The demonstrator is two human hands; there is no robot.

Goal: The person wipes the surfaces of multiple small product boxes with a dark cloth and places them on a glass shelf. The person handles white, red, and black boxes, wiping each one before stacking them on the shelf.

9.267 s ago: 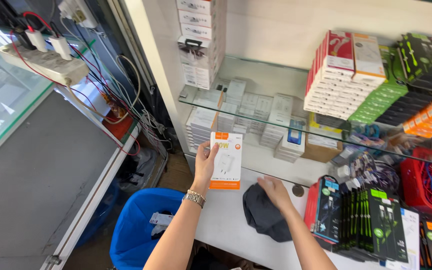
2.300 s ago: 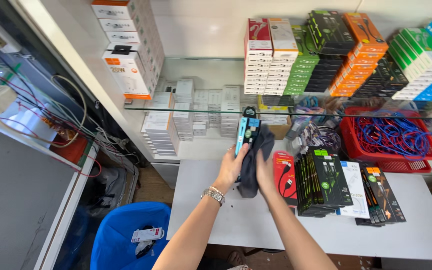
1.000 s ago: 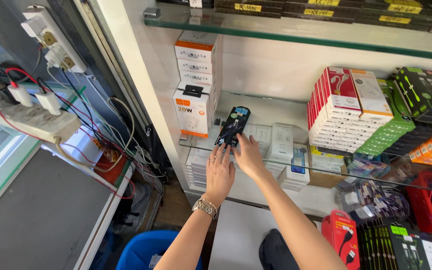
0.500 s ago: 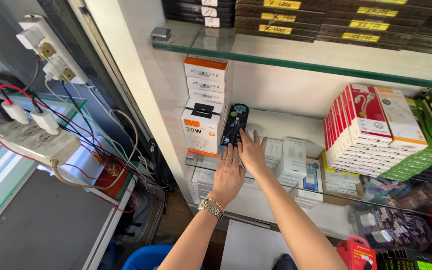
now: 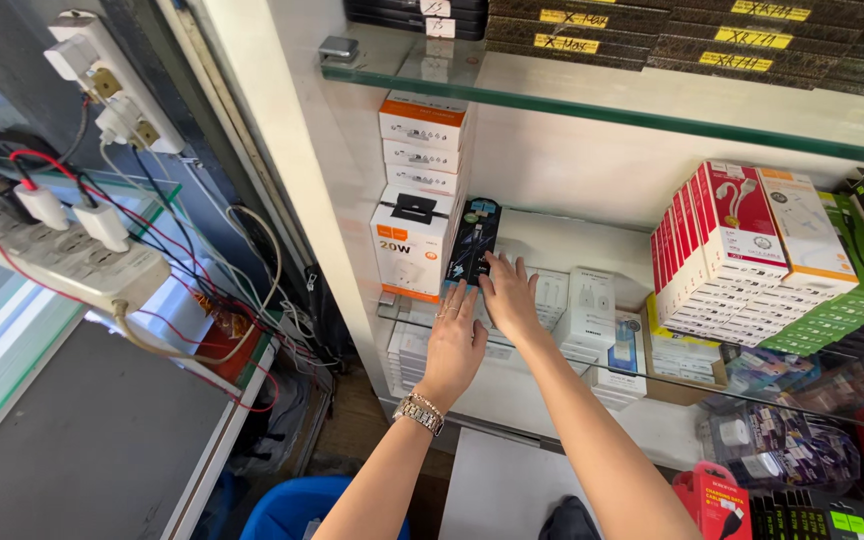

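Both hands lie flat with fingers spread, gripping nothing: the left hand [image 5: 455, 340] and right hand [image 5: 508, 292] touch the foot of an upright black cable pack [image 5: 474, 240] on the glass shelf [image 5: 652, 372]. Orange-and-white charger boxes [image 5: 414, 240] press close at its left; white boxes [image 5: 592, 305] stand just right, leaving a narrow slot.

Black cable package [image 5: 474, 240] beside white-orange boxes [image 5: 414, 240]
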